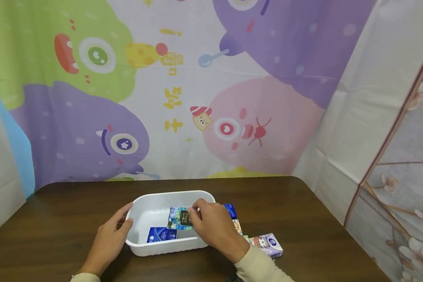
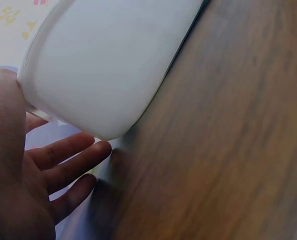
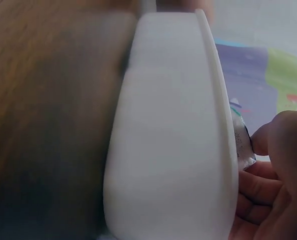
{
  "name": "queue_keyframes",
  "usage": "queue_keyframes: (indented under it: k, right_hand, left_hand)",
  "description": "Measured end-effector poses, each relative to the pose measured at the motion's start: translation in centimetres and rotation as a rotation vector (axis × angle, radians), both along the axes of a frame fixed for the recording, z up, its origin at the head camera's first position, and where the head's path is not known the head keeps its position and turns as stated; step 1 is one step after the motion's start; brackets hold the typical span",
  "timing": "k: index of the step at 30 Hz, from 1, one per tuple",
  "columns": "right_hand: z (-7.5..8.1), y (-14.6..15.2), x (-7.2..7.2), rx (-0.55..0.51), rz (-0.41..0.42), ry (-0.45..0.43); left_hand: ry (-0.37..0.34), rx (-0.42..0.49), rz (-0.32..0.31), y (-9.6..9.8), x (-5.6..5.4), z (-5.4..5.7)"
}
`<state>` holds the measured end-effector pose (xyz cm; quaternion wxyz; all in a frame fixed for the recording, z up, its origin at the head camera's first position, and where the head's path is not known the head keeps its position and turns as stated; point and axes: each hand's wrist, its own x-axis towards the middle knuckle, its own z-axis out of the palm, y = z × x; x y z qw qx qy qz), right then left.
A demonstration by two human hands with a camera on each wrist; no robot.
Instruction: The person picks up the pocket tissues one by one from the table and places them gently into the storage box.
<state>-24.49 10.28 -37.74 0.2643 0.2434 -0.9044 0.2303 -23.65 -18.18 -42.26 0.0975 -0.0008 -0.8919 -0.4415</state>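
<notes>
A white plastic basin (image 1: pixel 172 247) with rounded corners stands on the table. At its left end my left hand (image 1: pixel 107 239) grips the rim, with the thumb (image 2: pixel 3 115) over the edge and the other fingers spread along the outer wall. My right hand (image 1: pixel 215 225) pinches a blue-green patterned tissue pack (image 1: pixel 176 217) with a dark label, over the basin's right half. From the right wrist view, the pack's silvery end (image 3: pixel 243 142) shows above the rim between thumb and fingers. A dark blue tissue pack (image 1: pixel 162 234) lies on the basin floor, partly behind the front wall.
Right of the basin lie a purple-white cartoon tissue pack (image 1: pixel 268 244) and another blue pack (image 1: pixel 230 210), with further packs partly hidden by the right hand and forearm. The dark wooden table (image 1: pixel 313 231) ends at a cartoon-printed curtain (image 1: pixel 183 156) behind.
</notes>
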Motion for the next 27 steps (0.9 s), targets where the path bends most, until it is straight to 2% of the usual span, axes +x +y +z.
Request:
queue_keyframes:
  k: [6,11,19,27]
  right_hand:
    - [-0.3,-0.8,-0.1,-0.037,0.003,-0.014]
    - [-0.6,-1.4,-0.2,-0.021,0.002,-0.019]
    - [-0.3,-1.9,0.3,0.023,0.038,-0.05]
    - [-0.5,-2.0,0.3,0.018,0.034,-0.089]
  left_hand:
    - [-0.01,-0.012,-0.006,-0.1,-0.3,0.3]
    - [-0.02,-0.013,-0.015,-0.2,-0.5,0.4]
    - [-0.018,0.0,0.001,-0.2,0.0,0.6]
    - [-0.011,0.007,0.0,0.0,0.1,0.2]
